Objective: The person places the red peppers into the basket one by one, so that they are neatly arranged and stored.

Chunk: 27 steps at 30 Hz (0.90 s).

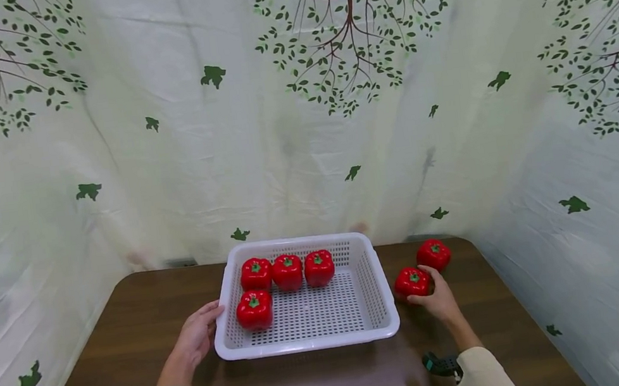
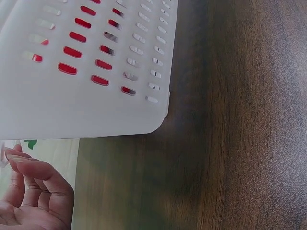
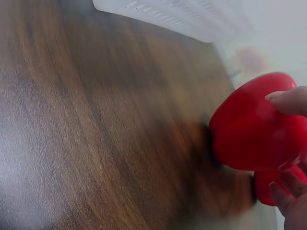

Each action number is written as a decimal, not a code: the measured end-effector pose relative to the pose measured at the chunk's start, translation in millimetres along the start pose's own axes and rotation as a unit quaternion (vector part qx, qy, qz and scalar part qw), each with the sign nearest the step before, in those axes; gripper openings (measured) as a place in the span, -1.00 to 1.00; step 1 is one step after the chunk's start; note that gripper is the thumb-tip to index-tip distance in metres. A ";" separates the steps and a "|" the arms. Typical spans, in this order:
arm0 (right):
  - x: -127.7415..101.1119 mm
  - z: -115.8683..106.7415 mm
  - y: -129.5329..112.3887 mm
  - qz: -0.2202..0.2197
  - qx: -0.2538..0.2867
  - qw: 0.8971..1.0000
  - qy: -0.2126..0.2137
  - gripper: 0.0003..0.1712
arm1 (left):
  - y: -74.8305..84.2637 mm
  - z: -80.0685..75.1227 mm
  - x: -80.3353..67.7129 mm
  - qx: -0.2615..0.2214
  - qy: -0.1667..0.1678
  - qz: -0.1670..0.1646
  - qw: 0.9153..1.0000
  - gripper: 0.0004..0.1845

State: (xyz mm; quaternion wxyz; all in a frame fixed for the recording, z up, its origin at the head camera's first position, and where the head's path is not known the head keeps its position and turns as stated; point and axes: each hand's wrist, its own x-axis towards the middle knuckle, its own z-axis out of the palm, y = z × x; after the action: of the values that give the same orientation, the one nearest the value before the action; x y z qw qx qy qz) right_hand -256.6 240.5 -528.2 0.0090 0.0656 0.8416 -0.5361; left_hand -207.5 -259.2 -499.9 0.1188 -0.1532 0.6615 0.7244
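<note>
**Right hand on a pepper beside the basket**

The white basket (image 1: 383, 312) stands in the middle of the brown table (image 1: 130, 328), near its far edge. Four red peppers lie inside: three in a row along the far wall and one (image 1: 254, 309) near the left wall.

The right hand (image 1: 439, 299) curls its fingers around a red pepper (image 1: 411, 282) on the table, just beside the basket's right wall. Another pepper (image 1: 434, 254) lies just behind it, near the far right corner of the table.

The left hand (image 1: 200, 338) rests against the basket's left wall, fingers relaxed, holding nothing.

The table is bare in front of the basket and at its left side.

The left wrist view shows red through the slots of the basket wall (image 2: 86, 72). The right wrist view shows fingertips (image 3: 288, 100) on the held pepper (image 3: 249, 129), somewhat blurred.
</note>
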 end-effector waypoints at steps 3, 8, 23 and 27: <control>0.1 -1.1 2.4 -0.002 0.003 1.000 -0.002 -0.07 | 0.3 1.2 -0.1 -0.001 -0.002 0.000 1.000 -0.35; 0.7 -1.5 2.0 -0.006 0.010 1.000 -0.004 -0.05 | 0.8 1.7 0.3 0.000 -0.004 0.005 1.000 -0.35; 0.0 -2.3 2.2 0.012 0.007 1.000 0.000 -0.07 | 0.2 1.0 -0.5 0.002 -0.004 0.000 1.000 -0.35; 0.2 -3.4 1.2 0.009 0.006 1.000 -0.003 -0.06 | 0.9 1.2 -1.6 0.000 -0.001 -0.001 1.000 -0.35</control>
State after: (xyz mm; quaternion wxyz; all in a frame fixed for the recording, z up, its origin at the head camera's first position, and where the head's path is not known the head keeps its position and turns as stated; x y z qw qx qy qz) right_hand -256.5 244.1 -527.8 0.0154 0.0713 0.8380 -0.5408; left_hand -206.5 -258.0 -498.4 0.1204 -0.1532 0.6614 0.7243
